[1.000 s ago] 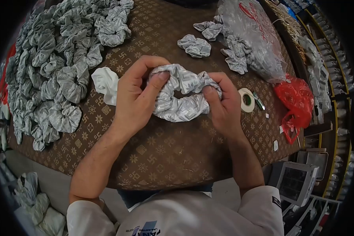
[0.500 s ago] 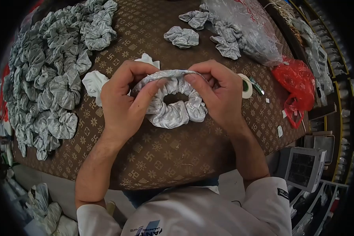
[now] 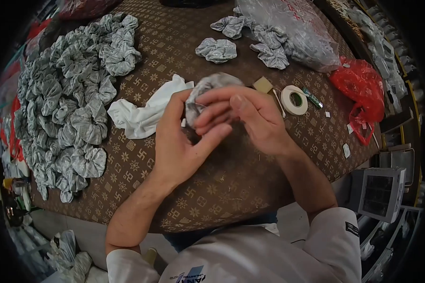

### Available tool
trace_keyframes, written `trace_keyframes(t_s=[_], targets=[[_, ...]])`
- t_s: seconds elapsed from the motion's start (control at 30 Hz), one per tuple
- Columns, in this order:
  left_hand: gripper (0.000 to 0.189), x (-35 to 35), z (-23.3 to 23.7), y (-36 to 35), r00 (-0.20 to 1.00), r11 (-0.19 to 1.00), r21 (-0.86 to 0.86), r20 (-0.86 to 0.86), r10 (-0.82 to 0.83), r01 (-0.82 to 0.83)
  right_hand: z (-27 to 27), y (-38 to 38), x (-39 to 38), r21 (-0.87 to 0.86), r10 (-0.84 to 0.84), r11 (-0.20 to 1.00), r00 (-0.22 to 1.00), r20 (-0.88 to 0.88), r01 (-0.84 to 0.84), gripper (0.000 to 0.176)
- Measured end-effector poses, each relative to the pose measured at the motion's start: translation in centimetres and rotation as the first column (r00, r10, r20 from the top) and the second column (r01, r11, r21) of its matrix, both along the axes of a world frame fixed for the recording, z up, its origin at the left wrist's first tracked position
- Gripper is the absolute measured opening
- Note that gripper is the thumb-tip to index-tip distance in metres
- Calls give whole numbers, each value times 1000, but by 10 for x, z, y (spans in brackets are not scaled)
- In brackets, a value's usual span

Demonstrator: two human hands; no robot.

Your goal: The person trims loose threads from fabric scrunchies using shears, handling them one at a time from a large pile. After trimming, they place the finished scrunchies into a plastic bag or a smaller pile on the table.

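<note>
A grey patterned scrunchie [image 3: 217, 81], slightly blurred, is bunched between my two hands above the brown patterned cloth. My left hand [image 3: 177, 141] holds it from the left, with the thumb pointing right beneath it. Across its front lie the fingers of my right hand [image 3: 259, 118], which partly cover it. Just left of my hands, a white cloth [image 3: 139, 115] lies crumpled on the table. A large pile of similar scrunchies [image 3: 71, 108] spreads over the left side. One single scrunchie [image 3: 216, 50] rests beyond my hands.
Several scrunchies [image 3: 271, 55] lie by a clear plastic bag [image 3: 300, 35] at the back right. A roll of white tape [image 3: 294, 100], a tan square block [image 3: 263, 85] and a small tube [image 3: 312, 98] are right of my hands. Farther right is a red plastic bag [image 3: 361, 89].
The scrunchie was spread as an open ring between both hands; now it is bunched up. My right hand has moved left across it, and more of the white cloth and the tan block shows.
</note>
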State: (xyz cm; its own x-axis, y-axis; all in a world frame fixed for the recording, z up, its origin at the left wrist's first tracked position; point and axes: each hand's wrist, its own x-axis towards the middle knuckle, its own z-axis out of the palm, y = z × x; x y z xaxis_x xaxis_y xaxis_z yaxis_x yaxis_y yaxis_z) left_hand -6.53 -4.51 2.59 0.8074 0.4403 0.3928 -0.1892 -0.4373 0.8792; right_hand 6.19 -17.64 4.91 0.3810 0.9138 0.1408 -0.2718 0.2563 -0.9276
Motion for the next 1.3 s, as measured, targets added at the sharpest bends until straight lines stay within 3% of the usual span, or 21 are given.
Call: trace_keyframes(t_s=[0.03, 0.07, 0.13, 0.17, 0.23, 0.3, 0.37, 0.4, 0.5, 0.63, 0.83, 0.87, 0.93, 0.97, 1.03, 1.1, 1.13, 1.17, 1.2, 1.23, 1.3], targets=[[37, 1, -1, 0, 999, 995, -96, -50, -17, 12, -2, -2, 1, -5, -62, 998, 993, 101, 63, 24], [37, 2, 0, -2, 998, 996, -86, -60, -20, 15, -6, -2, 1, 5, -67, 998, 994, 90, 67, 24], [17, 4, 2, -6, 997, 907, -415, -12, -81, 69, -16, -2, -1, 16, -356, 930, 885, 300, 368, 31], [17, 5, 0, -3, 996, 909, -410, -17, -90, 75, -19, -1, 3, 20, -365, 926, 884, 293, 376, 31], [12, 6, -7, 7, 998, 860, -507, 35, -45, 56, -24, 5, 19, 257, -587, 779, 520, 621, 573, 37], [13, 7, -7, 10, 998, 860, -506, 26, -58, 63, -30, 11, 22, 254, -578, 794, 557, 596, 553, 43], [15, 8, 2, 5, 997, 746, -662, 67, -40, 74, -36, 12, 15, -13, -310, 947, 923, 226, 321, 38], [15, 6, -2, 10, 997, 747, -661, 60, -44, 73, -34, 9, 17, -86, -230, 965, 959, 163, 246, 31], [20, 2, -13, 25, 987, 782, -611, 158, -27, 120, -28, 8, 14, -37, -215, 975, 970, 115, 221, 24], [18, 2, -4, 15, 989, 856, -514, 147, 26, 54, -23, 7, 17, 9, -191, 982, 979, 73, 191, 22], [18, -1, -5, 23, 993, 890, -453, 121, 8, 47, -19, 3, 18, -8, -169, 985, 969, 181, 174, 21], [20, -4, -9, 29, 990, 902, -432, 136, 40, 23, -21, 4, 17, 5, -182, 983, 973, 144, 183, 22], [22, -4, 13, 49, 885, 819, -562, 318, 339, -112, -13, -1, 25, -42, -165, 984, 974, 156, 174, 24], [34, -12, 24, 75, 808, 811, -560, 393, 438, -167, -10, -2, 32, -34, -157, 986, 972, 173, 165, 24], [54, -28, 44, 115, 586, 797, -592, 689, 426, 118, -17, 0, 47, -69, -328, 915, 833, 446, 398, 25], [65, -26, 50, 113, 568, 722, -692, 603, 559, 24, -33, 9, 65, -83, -352, 892, 797, 491, 445, 30], [64, -17, 47, 107, 570, 650, -760, 524, 633, -24, -39, 22, 74, -7, -368, 857, 621, 692, 516, 33], [59, -12, 32, 105, 676, 654, -755, 456, 578, -49, -42, 34, 79, 82, -367, 821, 413, 834, 565, 37], [58, -7, 16, 100, 794, 725, -689, 444, 415, 6, -38, 49, 83, 248, -352, 824, 119, 928, 509, 41], [56, -3, 5, 94, 882, 780, -621, 406, 238, 75, -47, 62, 97, 255, -352, 836, 117, 929, 486, 41], [58, 6, 2, 75, 967, 872, -487, 236, 93, 35, -67, 84, 125, 120, -125, 799, -31, 992, 589, 38]])
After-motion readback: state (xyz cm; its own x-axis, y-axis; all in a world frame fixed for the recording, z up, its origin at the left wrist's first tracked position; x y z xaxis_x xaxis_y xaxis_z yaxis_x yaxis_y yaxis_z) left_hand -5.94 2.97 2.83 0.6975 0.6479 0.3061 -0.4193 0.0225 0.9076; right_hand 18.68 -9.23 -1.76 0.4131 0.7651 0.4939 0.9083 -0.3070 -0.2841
